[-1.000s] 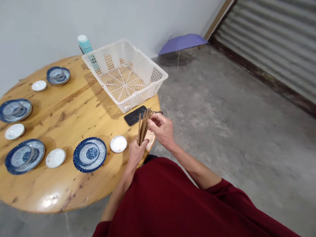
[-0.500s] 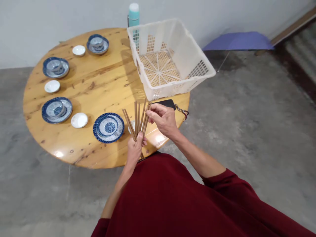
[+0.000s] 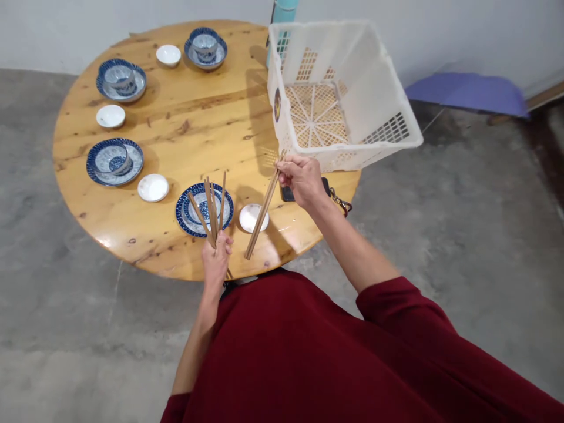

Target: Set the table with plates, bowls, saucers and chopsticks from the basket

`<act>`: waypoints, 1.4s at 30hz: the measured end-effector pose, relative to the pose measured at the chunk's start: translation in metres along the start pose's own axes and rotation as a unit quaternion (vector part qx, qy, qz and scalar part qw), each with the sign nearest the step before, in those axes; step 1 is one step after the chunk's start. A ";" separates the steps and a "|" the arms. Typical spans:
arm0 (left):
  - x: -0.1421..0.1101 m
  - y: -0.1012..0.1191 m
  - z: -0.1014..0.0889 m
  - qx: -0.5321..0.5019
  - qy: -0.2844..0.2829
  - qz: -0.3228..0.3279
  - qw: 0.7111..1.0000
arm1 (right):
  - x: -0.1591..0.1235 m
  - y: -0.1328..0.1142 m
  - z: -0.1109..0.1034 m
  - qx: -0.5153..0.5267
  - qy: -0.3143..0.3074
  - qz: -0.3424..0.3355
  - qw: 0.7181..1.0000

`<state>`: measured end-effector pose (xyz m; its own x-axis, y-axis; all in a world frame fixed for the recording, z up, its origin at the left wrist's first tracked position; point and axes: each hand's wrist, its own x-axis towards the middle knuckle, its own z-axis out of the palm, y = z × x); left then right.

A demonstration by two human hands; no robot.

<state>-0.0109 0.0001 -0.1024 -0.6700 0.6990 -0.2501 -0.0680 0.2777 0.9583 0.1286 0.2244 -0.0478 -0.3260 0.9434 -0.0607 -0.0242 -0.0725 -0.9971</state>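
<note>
My left hand [image 3: 215, 255] is closed round a spread bunch of brown chopsticks [image 3: 212, 205], whose upper ends stand in front of a blue-patterned plate and bowl [image 3: 181, 218]. Between the fingertips of my right hand [image 3: 304, 179], a pair of chopsticks [image 3: 263, 214] is pinched near the upper end. That pair slants down and to the left, passing over a small white dish [image 3: 249, 216]. A black phone [image 3: 287, 194] lies on the table, partly hidden by my right hand.
On the round wooden table [image 3: 211, 129] sit several blue plates with bowls [image 3: 115, 158] and small white dishes [image 3: 153, 188]. A white plastic basket [image 3: 352, 155] stands at the right edge, a turquoise bottle [image 3: 285, 12] behind it. A purple umbrella [image 3: 467, 94] is open on the floor.
My right hand has drawn a pair of chopsticks out of the bunch, and the two hands have moved apart. The camera view has shifted, and the small white dish near them now shows.
</note>
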 end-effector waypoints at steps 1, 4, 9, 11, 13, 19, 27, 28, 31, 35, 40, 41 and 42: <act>-0.001 -0.006 -0.004 0.019 0.002 -0.015 1.000 | 0.007 0.010 -0.002 0.002 0.005 0.025 1.000; -0.007 -0.025 -0.007 0.056 -0.016 -0.065 0.996 | 0.020 0.038 0.001 -0.007 0.024 0.112 0.993; -0.017 -0.045 0.006 0.057 -0.053 -0.124 0.989 | 0.030 0.068 0.019 -0.032 0.009 0.209 0.977; -0.019 -0.046 0.011 0.038 -0.075 -0.148 0.985 | 0.035 0.078 0.023 -0.043 -0.008 0.223 0.974; -0.021 -0.047 0.016 0.014 -0.092 -0.167 0.981 | 0.042 0.087 0.025 -0.055 -0.024 0.233 0.971; -0.021 -0.053 0.029 -0.001 -0.077 -0.183 0.980 | 0.048 0.108 0.029 -0.060 -0.053 0.243 0.967; -0.019 -0.057 0.040 -0.048 -0.082 -0.210 0.973 | 0.041 0.114 0.034 -0.045 -0.094 0.254 0.962; -0.018 -0.057 0.041 -0.056 -0.084 -0.209 0.973 | 0.041 0.115 0.034 -0.044 -0.096 0.251 0.962; -0.016 -0.058 0.045 -0.064 -0.092 -0.207 0.972 | 0.042 0.116 0.033 -0.047 -0.098 0.243 0.964; -0.013 -0.057 0.048 -0.064 -0.101 -0.209 0.970 | 0.045 0.116 0.032 -0.053 -0.091 0.241 0.965; -0.010 -0.053 0.050 -0.050 -0.112 -0.202 0.972 | 0.046 0.114 0.031 -0.056 -0.081 0.242 0.965; -0.010 -0.052 0.050 -0.043 -0.117 -0.200 0.972 | 0.046 0.115 0.031 -0.056 -0.080 0.242 0.965; -0.009 -0.052 0.050 -0.033 -0.125 -0.197 0.972 | 0.045 0.115 0.031 -0.056 -0.079 0.242 0.966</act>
<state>0.0358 0.0121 -0.1567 -0.3817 0.6880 -0.6172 -0.3349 0.5194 0.7862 0.0821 0.2487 -0.1637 -0.4138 0.7465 -0.5210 0.2657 -0.4484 -0.8535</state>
